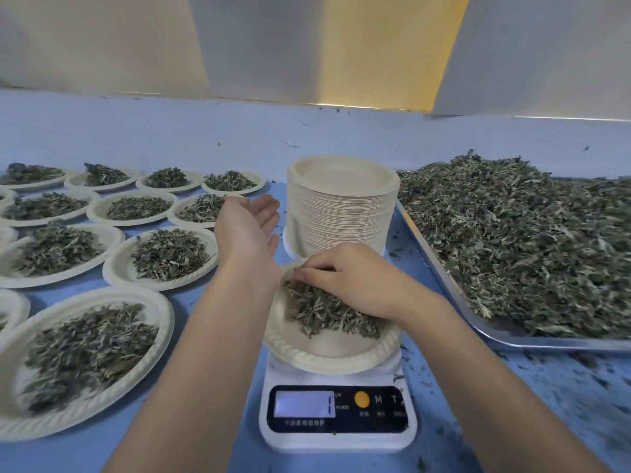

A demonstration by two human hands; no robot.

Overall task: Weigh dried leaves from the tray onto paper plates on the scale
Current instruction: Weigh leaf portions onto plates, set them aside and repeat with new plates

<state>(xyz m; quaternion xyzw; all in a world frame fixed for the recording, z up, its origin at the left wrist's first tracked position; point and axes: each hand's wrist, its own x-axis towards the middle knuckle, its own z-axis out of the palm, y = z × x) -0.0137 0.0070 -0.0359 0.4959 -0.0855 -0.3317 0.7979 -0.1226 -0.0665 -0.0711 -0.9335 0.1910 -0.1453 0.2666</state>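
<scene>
With right hand (345, 273) curled, pinching dried leaves (327, 312) over paper plate (324, 356), left hand (251, 220) flat, empty: sprinkle sparingly, watching scale (338, 442) display at 6 o'clock.

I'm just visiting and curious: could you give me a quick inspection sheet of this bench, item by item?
Surface: blue table, carrying plates, a scale and a tray.
Job's things: metal tray at right, heaped with dried leaves; white scale in front, display lit, digits unclear; paper plate on it with a leaf pile; tall stack of empty plates behind; many filled plates at left.
Clutter: loose leaf crumbs scattered around scale and tray.
Grippers: left hand open, empty, beside the stack; right hand with fingers curled into the leaf pile.
Cables: nothing seen.
Surroundings: pale wall panels with a yellow strip behind.
</scene>
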